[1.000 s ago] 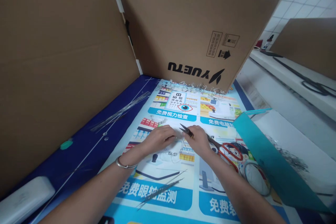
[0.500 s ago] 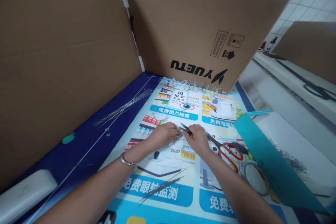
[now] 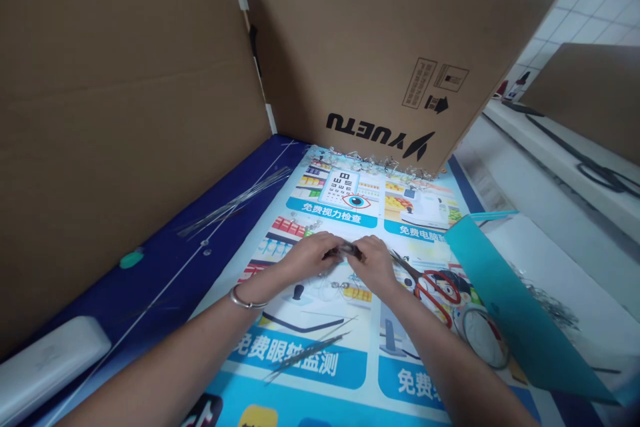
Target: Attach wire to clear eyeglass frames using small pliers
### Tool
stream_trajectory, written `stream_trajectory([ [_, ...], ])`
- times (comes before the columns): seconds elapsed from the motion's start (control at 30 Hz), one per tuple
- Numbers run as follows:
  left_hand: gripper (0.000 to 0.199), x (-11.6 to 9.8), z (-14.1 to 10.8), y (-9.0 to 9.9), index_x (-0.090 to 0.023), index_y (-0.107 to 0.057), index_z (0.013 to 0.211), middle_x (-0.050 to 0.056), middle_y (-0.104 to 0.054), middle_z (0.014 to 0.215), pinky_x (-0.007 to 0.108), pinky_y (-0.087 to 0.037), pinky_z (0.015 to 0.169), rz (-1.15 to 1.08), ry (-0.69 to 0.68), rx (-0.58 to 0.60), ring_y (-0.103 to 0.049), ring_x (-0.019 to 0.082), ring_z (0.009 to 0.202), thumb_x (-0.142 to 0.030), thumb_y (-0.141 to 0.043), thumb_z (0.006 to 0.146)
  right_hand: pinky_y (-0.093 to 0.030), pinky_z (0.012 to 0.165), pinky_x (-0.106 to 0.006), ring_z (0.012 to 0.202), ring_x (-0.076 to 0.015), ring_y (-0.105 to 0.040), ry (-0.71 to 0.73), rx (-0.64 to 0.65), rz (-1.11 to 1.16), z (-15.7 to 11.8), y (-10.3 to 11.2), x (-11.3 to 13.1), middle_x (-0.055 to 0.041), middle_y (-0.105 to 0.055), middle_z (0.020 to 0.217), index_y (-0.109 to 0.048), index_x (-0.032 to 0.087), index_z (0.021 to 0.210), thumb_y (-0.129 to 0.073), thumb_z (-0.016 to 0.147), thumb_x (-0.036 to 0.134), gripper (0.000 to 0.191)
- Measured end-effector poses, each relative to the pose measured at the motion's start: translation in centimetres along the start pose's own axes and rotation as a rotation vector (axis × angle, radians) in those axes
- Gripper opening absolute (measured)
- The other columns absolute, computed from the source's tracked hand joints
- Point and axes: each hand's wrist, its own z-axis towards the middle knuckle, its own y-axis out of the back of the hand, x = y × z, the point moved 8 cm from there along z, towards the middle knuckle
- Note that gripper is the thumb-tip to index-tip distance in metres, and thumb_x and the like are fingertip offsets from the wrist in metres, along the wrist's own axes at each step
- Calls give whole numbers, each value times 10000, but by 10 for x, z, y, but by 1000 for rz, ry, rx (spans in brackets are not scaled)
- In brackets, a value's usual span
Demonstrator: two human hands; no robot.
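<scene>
Near the middle of the printed mat, my right hand (image 3: 373, 267) is closed around small dark-tipped pliers (image 3: 349, 249). The tips point left and meet the fingers of my left hand (image 3: 316, 255). Those left fingers are pinched together at the plier tips; what they hold is hidden and too small to name. Below the hands lie small clear round pieces with thin wire (image 3: 340, 285). Scissors (image 3: 435, 288) with red handles rest just right of my right hand. Nearer to me, a bunch of thin straight wires (image 3: 309, 355) lies on the mat.
Cardboard panels (image 3: 380, 47) stand behind and at left. Small clear wire pieces (image 3: 370, 163) line the back panel's foot. More straight wires (image 3: 240, 203) lie at left, near a white case (image 3: 55, 367). A round spool (image 3: 483, 333) and a teal-edged tray (image 3: 515, 313) are at right.
The pliers have turned from pointing up and left to lying nearly level between my hands. Both hands have come closer together, and the left fingers now meet the plier tips.
</scene>
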Motion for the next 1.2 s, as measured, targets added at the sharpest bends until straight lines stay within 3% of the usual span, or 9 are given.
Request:
stream_trajectory([
  [0.1, 251, 0, 0, 1, -198, -552, 1011, 31, -609, 852, 271, -430, 708, -33, -7, 6, -549, 165, 817, -217, -546, 761, -294, 668, -243, 734, -142, -464, -115, 1, -70, 3, 4, -18, -5, -543, 680, -555, 174, 686, -513, 781, 324, 182],
  [0.27, 148, -2, 1, 8, -185, -579, 928, 44, -615, 874, 299, -417, 769, -15, -68, -46, -542, 170, 869, -214, -502, 805, -284, 649, -232, 739, -139, -472, -137, 119, -187, 5, 0, -29, -14, -549, 707, -551, 173, 672, -513, 772, 363, 218],
  [0.4, 113, -1, 1, 10, -174, -594, 839, 42, -615, 815, 306, -409, 770, 22, -98, -69, -540, 166, 847, -201, -487, 815, -281, 647, -227, 753, -140, -476, -139, 146, -199, 4, -1, -28, -16, -554, 727, -560, 176, 711, -511, 769, 351, 191],
  [0.67, 122, 7, -1, 13, -179, -605, 830, 39, -601, 772, 300, -418, 731, 61, -34, -113, -531, 171, 808, -194, -486, 805, -273, 659, -230, 758, -138, -469, -121, 148, -173, 3, -2, -25, -9, -543, 712, -552, 175, 692, -524, 760, 354, 193],
  [1.2, 150, 9, -5, 14, -181, -613, 804, 40, -581, 760, 259, -414, 687, 141, 38, -88, -534, 161, 773, -171, -464, 797, -251, 666, -249, 758, -149, -447, -77, 101, -129, 2, -6, -23, -11, -542, 728, -531, 178, 670, -534, 748, 349, 188],
])
